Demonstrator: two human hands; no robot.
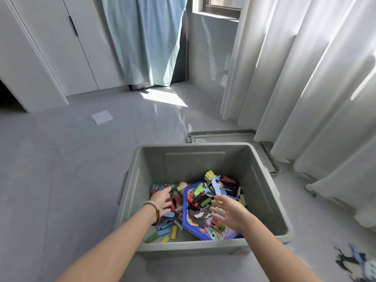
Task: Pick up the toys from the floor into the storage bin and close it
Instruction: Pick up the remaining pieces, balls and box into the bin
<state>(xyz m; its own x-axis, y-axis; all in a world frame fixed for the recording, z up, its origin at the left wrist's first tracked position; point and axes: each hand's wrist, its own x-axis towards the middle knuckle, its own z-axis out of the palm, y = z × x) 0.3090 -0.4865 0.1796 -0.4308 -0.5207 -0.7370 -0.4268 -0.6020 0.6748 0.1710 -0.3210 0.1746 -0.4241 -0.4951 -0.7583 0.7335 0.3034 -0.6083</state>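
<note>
No words, numbers or brand marks can be read anywhere; the blue puzzle board (205, 231) in the storage bin (270, 202) carries only coloured pictures.

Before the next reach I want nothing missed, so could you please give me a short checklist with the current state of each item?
1. Left hand free to grab: ok, open over the blocks inside the storage bin.
2. Right hand free: ok, fingers spread, nothing held.
3. Floor cleared of toys: not ok, loose toy pieces lie at lower right, beside the bin.
4. Room in the bin: ok, contents sit well below the rim.
5. Lid within reach: ok, it lies on the floor behind the bin.
6. Toys hidden beyond the frame: cannot tell.
</note>
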